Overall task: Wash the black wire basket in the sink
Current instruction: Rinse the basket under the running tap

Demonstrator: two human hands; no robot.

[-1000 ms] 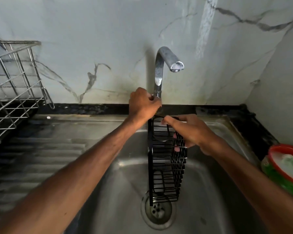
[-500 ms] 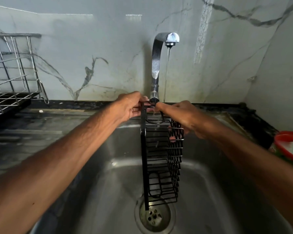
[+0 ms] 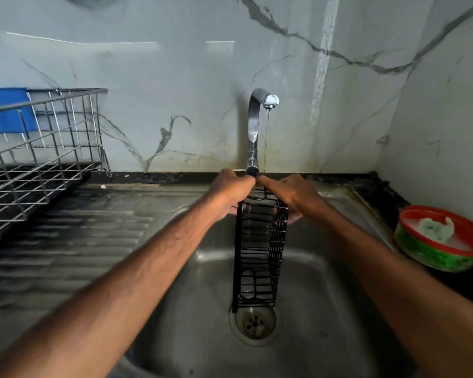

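steel dish rack [image 3: 66, 126] left; blue board [image 3: 7, 110] behind it; red-rimmed green tub [image 3: 432, 256] right

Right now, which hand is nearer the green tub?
Right. The right hand grips the top of the basket, with the tub off to its right. The left hand holds the basket's other side, farther from the tub.

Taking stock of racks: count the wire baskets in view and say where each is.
2. The black wire basket is held on end in the sink by the left hand and right hand; the silver wire basket sits far left on the drainboard, partly cropped.
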